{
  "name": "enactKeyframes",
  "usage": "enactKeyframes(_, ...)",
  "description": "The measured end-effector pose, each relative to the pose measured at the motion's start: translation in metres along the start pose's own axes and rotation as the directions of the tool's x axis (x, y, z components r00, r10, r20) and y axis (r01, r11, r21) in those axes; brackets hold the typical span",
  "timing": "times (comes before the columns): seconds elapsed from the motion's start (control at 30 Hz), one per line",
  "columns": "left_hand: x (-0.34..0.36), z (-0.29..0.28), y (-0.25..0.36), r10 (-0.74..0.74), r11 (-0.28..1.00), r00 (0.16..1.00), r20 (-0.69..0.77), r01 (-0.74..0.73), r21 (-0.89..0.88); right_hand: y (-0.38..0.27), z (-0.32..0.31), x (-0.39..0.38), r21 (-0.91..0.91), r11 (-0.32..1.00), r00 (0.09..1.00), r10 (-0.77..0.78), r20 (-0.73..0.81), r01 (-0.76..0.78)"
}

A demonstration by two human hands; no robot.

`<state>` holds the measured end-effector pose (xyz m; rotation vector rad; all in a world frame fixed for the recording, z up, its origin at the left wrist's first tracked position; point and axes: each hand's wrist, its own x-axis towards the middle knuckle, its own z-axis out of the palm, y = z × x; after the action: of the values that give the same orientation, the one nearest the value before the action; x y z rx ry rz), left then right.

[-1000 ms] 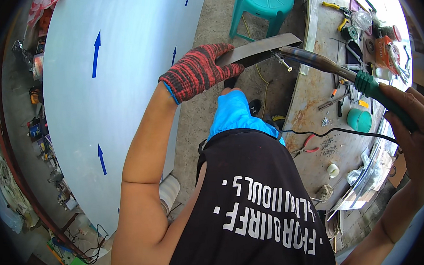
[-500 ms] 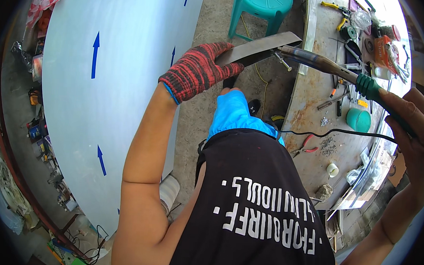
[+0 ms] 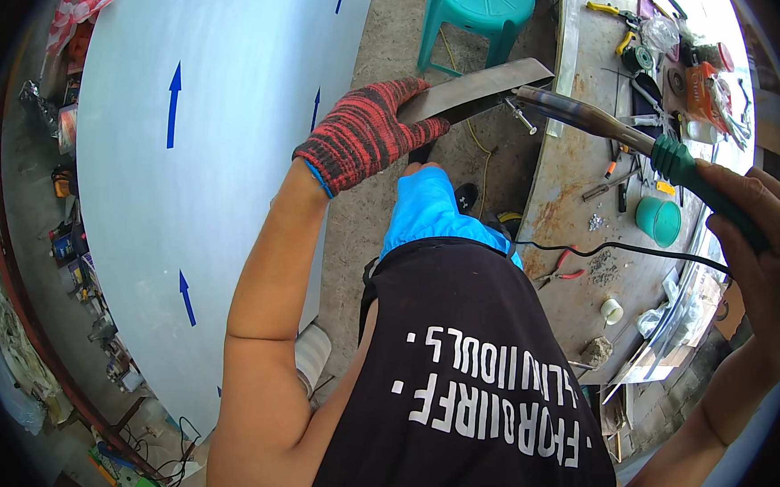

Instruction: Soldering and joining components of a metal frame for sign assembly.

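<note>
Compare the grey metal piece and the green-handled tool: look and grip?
Shape: the grey metal piece is a flat-faced strip; the green-handled tool is rod-like.
Colour: the piece is plain grey; the tool has a green handle and discoloured metal shaft.
Grip: the gloved left hand holds the piece; the bare right hand holds the tool.
Shared: both show metal and are held up, ends close together; contact unclear.
</note>
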<state>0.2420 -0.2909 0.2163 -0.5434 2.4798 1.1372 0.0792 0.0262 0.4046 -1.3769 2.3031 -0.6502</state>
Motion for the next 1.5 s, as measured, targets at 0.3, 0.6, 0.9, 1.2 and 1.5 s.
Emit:
enactKeyframes(0.3, 0.000, 0.001, -0.003, -0.012, 0.999, 1.000, 0.023, 0.013, -0.052, -0.008, 0.003, -0.007, -0.187, 0.982, 0.999, -0.001, 0.051, 0.011)
enactKeyframes(0.6, 0.002, 0.009, -0.003, 0.003, 1.000, 1.000, -0.028, -0.003, -0.003, -0.028, 0.016, -0.010, -0.309, 0.949, 0.997, 0.072, 0.003, -0.067)
enactKeyframes(0.9, 0.001, 0.013, -0.004, -0.003, 1.000, 0.999, -0.040, 0.004, 0.003, -0.029, 0.023, -0.009, -0.315, 0.948, 0.999, 0.044, 0.012, -0.038)
enactKeyframes(1.2, 0.004, 0.014, -0.005, -0.006, 0.999, 0.999, -0.033, 0.007, 0.040, -0.029, 0.026, -0.010, -0.285, 0.955, 0.996, 0.074, -0.045, -0.084)
enactKeyframes(1.5, 0.002, 0.014, -0.004, 0.001, 0.997, 0.999, -0.036, 0.002, 0.072, -0.035, 0.027, -0.011, -0.263, 0.960, 0.995, 0.079, -0.065, -0.094)
